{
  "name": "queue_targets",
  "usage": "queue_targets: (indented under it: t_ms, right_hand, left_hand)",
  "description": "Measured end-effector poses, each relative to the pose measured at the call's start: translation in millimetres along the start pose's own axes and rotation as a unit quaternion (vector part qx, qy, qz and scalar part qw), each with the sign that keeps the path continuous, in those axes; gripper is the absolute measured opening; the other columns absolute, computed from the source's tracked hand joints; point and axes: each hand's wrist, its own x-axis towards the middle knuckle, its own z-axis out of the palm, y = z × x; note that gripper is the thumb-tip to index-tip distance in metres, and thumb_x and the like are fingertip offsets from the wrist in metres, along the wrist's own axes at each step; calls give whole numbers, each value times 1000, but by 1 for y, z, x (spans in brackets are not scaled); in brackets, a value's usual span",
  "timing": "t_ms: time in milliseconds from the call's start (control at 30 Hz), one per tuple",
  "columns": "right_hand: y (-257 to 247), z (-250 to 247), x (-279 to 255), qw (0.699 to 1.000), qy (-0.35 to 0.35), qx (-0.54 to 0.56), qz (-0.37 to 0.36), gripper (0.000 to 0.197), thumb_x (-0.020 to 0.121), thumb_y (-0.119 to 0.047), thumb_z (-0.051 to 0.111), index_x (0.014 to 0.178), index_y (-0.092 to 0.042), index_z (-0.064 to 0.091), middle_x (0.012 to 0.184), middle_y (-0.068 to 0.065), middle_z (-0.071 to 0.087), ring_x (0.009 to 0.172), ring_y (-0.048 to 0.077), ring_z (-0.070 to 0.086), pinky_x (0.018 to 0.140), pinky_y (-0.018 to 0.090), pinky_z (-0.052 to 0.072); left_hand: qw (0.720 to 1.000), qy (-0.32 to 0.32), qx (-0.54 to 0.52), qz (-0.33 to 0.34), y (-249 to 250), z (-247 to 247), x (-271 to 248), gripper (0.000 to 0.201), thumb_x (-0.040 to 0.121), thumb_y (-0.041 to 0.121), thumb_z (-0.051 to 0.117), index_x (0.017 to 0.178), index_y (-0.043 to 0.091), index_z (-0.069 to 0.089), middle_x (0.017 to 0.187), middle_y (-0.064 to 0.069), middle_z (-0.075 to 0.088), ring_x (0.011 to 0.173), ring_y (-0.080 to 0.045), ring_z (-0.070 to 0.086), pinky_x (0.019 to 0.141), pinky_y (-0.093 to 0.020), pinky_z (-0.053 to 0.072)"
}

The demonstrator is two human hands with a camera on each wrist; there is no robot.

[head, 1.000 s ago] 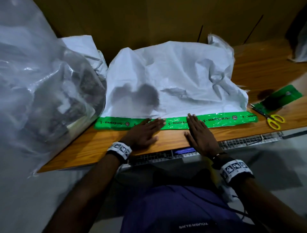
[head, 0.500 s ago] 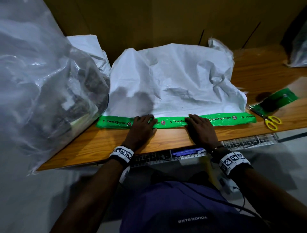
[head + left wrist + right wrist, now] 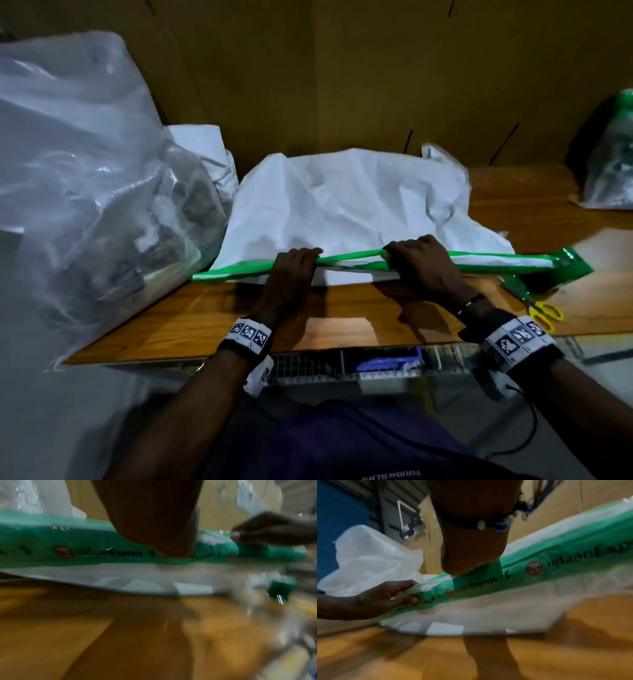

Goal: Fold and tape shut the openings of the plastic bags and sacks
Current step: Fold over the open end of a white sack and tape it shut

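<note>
**A:** White sack (image 3: 346, 202) at mid-frame in our head view, lying on the wooden table (image 3: 342, 325) with its taped mouth nearest us. Our left hand (image 3: 291, 270) and right hand (image 3: 421, 260) each curl round the green tape (image 3: 479, 255) band and lift that edge off the wood.

**B:** Agreed. A clear bag (image 3: 85, 178) fills the left of the frame, yellow scissors (image 3: 546, 313) lie at lower right, and another bag (image 3: 613, 161) sits at the far right edge.

**A:** Our left wrist view is blurred. The printed tape (image 3: 85, 547) crosses the upper half, the sack's (image 3: 102, 577) white weave hangs below it, and the right hand (image 3: 274, 530) pinches the band at upper right.

**B:** Our right wrist view shows the band (image 3: 539, 566) running diagonally. The left hand (image 3: 385, 596) at lower left grips it, thumb on the near face, fingers behind.

**A:** We judge the step to be rolling the taped edge over for another fold.

**B:** Next, we think, the fold needs laying flat and pressing down along its length, both hands keeping the edge straight so it creases evenly.
</note>
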Motion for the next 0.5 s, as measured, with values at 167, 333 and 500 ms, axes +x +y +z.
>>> queue_targets:
  t_ms: [167, 333, 500]
  right_hand:
    - [11, -34, 43, 995, 15, 98, -20, 43, 102, -50, 54, 135, -24, 60, 114, 2, 73, 97, 25, 66, 71, 37, 50]
    - [21, -51, 98, 986, 23, 166, -10, 30, 101, -46, 58, 129, -34, 58, 99, -4, 70, 87, 25, 64, 68, 42, 50]
    - [50, -83, 138, 977, 10, 210, -22, 30, 102, -42, 65, 132, -44, 60, 77, -8, 65, 66, 17, 57, 61, 41, 47]
  left_hand:
    - [996, -9, -68, -63, 6, -43, 81, 48, 89, 12, 67, 131, 19, 47, 88, -4, 69, 71, -32, 63, 69, -43, 48]
    - [996, -39, -46, -70, -4, -87, 145, 40, 94, 23, 70, 123, 21, 42, 92, -8, 71, 84, -42, 66, 66, -40, 39]
    - [999, 50, 0, 3, -28, -121, 155, 34, 95, 34, 71, 128, 24, 66, 112, -2, 73, 93, -33, 68, 77, -43, 52]
